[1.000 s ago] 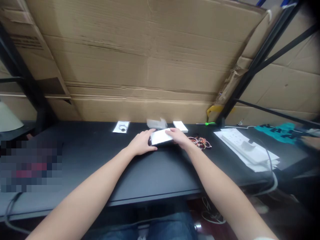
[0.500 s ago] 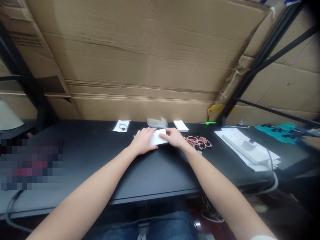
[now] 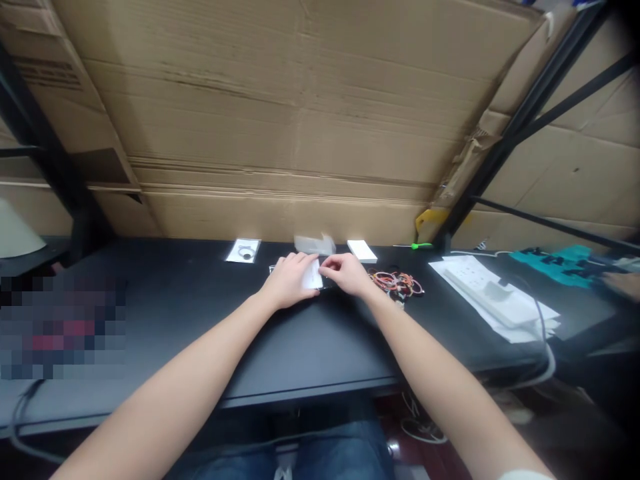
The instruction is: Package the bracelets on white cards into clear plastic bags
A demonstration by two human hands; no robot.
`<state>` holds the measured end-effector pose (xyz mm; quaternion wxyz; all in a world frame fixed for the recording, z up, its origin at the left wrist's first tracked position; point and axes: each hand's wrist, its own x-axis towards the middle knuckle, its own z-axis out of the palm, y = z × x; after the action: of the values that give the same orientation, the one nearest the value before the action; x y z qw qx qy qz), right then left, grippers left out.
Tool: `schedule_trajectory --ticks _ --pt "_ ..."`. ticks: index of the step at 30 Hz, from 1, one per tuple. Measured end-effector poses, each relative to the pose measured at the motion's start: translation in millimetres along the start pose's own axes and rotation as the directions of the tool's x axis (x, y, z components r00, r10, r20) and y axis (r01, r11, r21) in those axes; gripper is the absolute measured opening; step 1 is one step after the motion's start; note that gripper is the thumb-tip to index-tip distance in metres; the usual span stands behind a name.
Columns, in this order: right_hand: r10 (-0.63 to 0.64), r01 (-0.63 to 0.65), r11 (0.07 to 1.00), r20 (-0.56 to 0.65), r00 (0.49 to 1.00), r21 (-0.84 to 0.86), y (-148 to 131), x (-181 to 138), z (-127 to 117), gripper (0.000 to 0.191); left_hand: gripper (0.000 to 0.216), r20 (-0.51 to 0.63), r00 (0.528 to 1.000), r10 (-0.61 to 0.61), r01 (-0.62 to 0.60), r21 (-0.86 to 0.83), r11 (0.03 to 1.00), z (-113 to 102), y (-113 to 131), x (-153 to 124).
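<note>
A white rectangular card or sleeve (image 3: 313, 275) lies on the black table (image 3: 150, 280), now turned narrow between my hands. A thin dark flat item (image 3: 273, 269) shows under it, mostly hidden. My left hand (image 3: 289, 281) covers its left side, fingers curled over the white piece. My right hand (image 3: 346, 275) pinches its right edge with the fingertips. What exactly the dark item is, I cannot tell.
Along the back stand a small clear packet (image 3: 243, 251), crumpled white plastic (image 3: 313, 245) and a white box (image 3: 361, 251). Coloured wires (image 3: 395, 283) lie right of my hand. Further right are a white power strip (image 3: 487, 297) on papers and a co-worker's hand (image 3: 620, 285).
The white piece has turned from lying lengthwise to a narrower, more upright angle. My hands have drawn closer together, and more of the dark item shows at its left.
</note>
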<state>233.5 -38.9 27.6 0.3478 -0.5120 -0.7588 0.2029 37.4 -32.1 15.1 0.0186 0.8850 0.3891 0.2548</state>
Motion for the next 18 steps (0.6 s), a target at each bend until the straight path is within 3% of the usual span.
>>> schedule_trajectory --ticks 7,11,18 --pt "-0.022 0.021 1.0 0.091 0.996 0.016 -10 -5 -2 0.038 0.076 0.01 1.0 0.019 -0.019 0.058 0.998 0 1 -1" --pt "-0.052 0.049 0.999 0.15 0.987 0.024 -15 -7 2 0.031 0.07 0.042 0.999 0.006 -0.008 0.051 0.999 -1 3 0" --pt "0.076 -0.074 0.996 0.041 0.996 -0.056 -10 -5 5 0.028 0.072 0.027 1.0 0.007 -0.011 0.122 0.992 -3 5 0"
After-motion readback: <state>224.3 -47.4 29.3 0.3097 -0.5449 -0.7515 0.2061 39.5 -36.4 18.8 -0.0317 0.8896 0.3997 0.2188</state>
